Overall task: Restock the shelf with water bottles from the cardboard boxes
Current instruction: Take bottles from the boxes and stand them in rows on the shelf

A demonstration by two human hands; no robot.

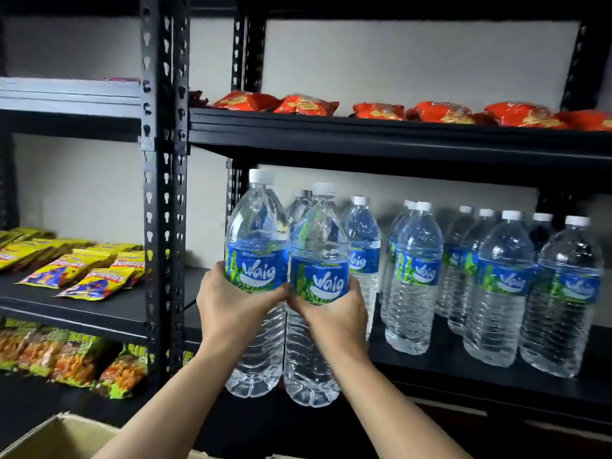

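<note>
Nearest, bottom left: a corner of a brown cardboard box [49, 435], rough and dull. Next, two bare hands close together. Left hand [228, 303] curled round the left bottle [256, 253] at its blue label; right hand [331, 316] curled round the right bottle [319, 260] the same way. Both bottles tall, caps up, sides touching; clear, shiny, ribbed plastic. Straight ahead, a bit farther: the black metal shelf [443, 364], with a bare spot at its left end, just left of the row of bottles [496, 279]. Probably a short push forward, both hands equally near. Farthest, up top: crinkly red snack bags [308, 106].
</note>
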